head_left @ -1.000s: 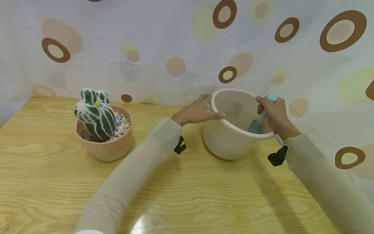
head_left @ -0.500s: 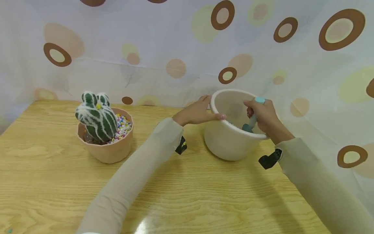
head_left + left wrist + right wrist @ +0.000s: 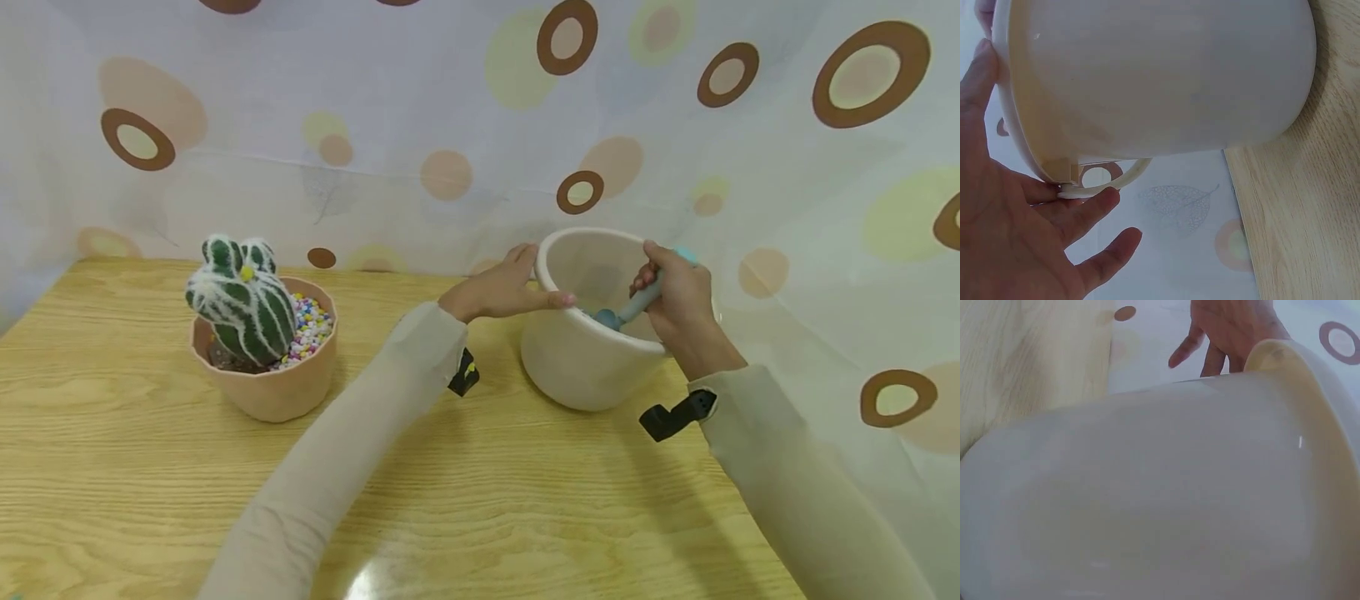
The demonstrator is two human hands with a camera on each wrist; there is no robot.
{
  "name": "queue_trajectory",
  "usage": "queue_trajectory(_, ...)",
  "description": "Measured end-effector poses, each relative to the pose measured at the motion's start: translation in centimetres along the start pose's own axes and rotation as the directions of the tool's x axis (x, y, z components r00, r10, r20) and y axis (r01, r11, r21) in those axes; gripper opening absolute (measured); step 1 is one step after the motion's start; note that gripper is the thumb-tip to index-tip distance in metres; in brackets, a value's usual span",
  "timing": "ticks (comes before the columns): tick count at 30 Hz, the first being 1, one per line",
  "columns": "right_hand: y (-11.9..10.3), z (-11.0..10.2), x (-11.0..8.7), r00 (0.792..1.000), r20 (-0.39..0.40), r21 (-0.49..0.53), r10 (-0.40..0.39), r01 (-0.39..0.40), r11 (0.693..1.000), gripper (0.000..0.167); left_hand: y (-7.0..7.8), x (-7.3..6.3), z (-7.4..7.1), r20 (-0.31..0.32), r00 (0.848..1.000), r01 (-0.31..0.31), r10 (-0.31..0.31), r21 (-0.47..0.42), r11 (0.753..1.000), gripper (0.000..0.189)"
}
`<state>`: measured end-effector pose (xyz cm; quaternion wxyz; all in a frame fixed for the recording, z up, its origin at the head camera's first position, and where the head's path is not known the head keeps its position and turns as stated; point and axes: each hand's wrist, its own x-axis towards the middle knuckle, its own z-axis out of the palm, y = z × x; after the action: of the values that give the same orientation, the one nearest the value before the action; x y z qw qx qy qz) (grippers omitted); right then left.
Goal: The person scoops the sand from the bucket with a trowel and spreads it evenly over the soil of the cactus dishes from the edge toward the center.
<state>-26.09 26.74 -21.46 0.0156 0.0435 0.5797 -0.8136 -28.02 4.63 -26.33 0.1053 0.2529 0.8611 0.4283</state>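
A cream plastic bucket stands on the wooden table near the back right. My left hand grips its left side, with the thumb over the rim. In the left wrist view, the fingers of that hand lie at the bucket's small side handle. My right hand holds a small blue shovel by its handle, at the right of the bucket's mouth. The shovel slants down into the bucket, its lower end partly hidden behind the near rim. In the right wrist view, the bucket's wall covers the shovel.
On the left of the table stands a peach pot with a green and white cactus and colourful pebbles. A patterned cloth hangs right behind the bucket and along the right side.
My right hand has moved left and turned, tipping the shovel from steep to more slanted and bringing its lower end toward the bucket's near left side. My left hand stays on the rim.
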Motion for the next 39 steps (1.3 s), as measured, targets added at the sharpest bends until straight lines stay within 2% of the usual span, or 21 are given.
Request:
queue_trajectory(5, -0.2, -0.5, -0.2, 1.000, -0.019, -0.012, 0.007, -0.007, 1.000, 0.032, 0.2, 0.3, 0.4, -0.010, 1.000, -0.016, 0.016, 0.002, 1.000, 0.083)
queue_trajectory(8, -0.1, -0.9, -0.1, 0.999, -0.014, -0.135, -0.031, 0.028, 0.990, 0.035, 0.3, 0.5, 1.0, -0.006, 0.999, -0.037, 0.037, -0.024, 0.999, 0.079)
queue_trajectory(10, 0.2, -1.1, -0.2, 0.998, -0.005, -0.255, -0.065, 0.062, 0.965, 0.038, 0.3, 0.6, 1.4, 0.001, 0.999, -0.053, 0.053, -0.041, 0.998, 0.077)
queue_trajectory(12, 0.4, -1.3, -0.2, 0.996, 0.036, -0.376, -0.079, 0.087, 0.922, 0.041, 0.4, 0.6, 1.7, 0.008, 0.998, -0.055, 0.056, -0.055, 0.997, 0.076)
queue_trajectory(14, 0.7, -1.3, -0.2, 0.994, 0.089, -0.445, -0.067, 0.100, 0.890, 0.041, 0.5, 0.7, 1.7, 0.004, 0.997, -0.073, 0.074, -0.070, 0.995, 0.071)
queue_trajectory(17, 0.8, -1.1, -0.1, 0.986, 0.160, -0.434, -0.048, 0.114, 0.894, 0.041, 0.6, 0.8, 1.5, -0.015, 0.997, -0.083, 0.082, -0.095, 0.992, 0.069)
queue_trajectory(20, 0.5, -0.5, 0.1, 0.986, 0.155, -0.332, -0.051, 0.101, 0.938, 0.042, 0.4, 1.3, 1.2, -0.036, 0.992, -0.122, 0.118, -0.119, 0.985, 0.065)
queue_trajectory(23, 0.4, 0.1, 0.0, 0.991, 0.121, -0.162, -0.058, 0.078, 0.984, 0.041, 0.4, 1.4, 1.0, -0.042, 0.995, -0.097, 0.093, -0.122, 0.988, 0.070)
queue_trajectory(25, 0.4, 0.5, -0.1, 0.995, 0.085, -0.037, -0.047, 0.050, 0.998, 0.039, 0.4, 1.3, 0.9, -0.038, 0.998, -0.054, 0.050, -0.115, 0.992, 0.073)
queue_trajectory(27, 0.4, 0.6, -0.1, 0.999, 0.046, 0.098, -0.021, 0.016, 0.995, 0.035, 0.4, 1.2, 0.8, -0.030, 0.999, -0.022, 0.019, -0.114, 0.993, 0.075)
queue_trajectory(30, 0.3, 0.5, 0.0, 1.000, 0.002, 0.279, 0.020, -0.019, 0.960, 0.028, 0.5, 1.3, 0.6, -0.022, 1.000, -0.008, 0.006, -0.113, 0.994, 0.073)
queue_trajectory(33, 0.1, 0.2, 0.3, 0.999, -0.017, 0.454, 0.032, -0.021, 0.891, 0.030, 0.6, 1.4, 0.4, -0.020, 1.000, -0.007, 0.004, -0.121, 0.993, 0.071)
queue_trajectory(37, 0.1, -0.1, 0.7, 0.998, -0.039, 0.601, 0.058, -0.023, 0.799, 0.039, 0.4, 1.0, 0.2, -0.021, 0.999, 0.022, -0.025, -0.131, 0.991, 0.074)
queue_trajectory(39, 0.1, -0.1, 0.9, 0.995, -0.058, 0.645, 0.079, -0.023, 0.764, 0.043, 0.1, 0.9, 0.0, -0.026, 0.999, 0.024, -0.027, -0.132, 0.991, 0.073)
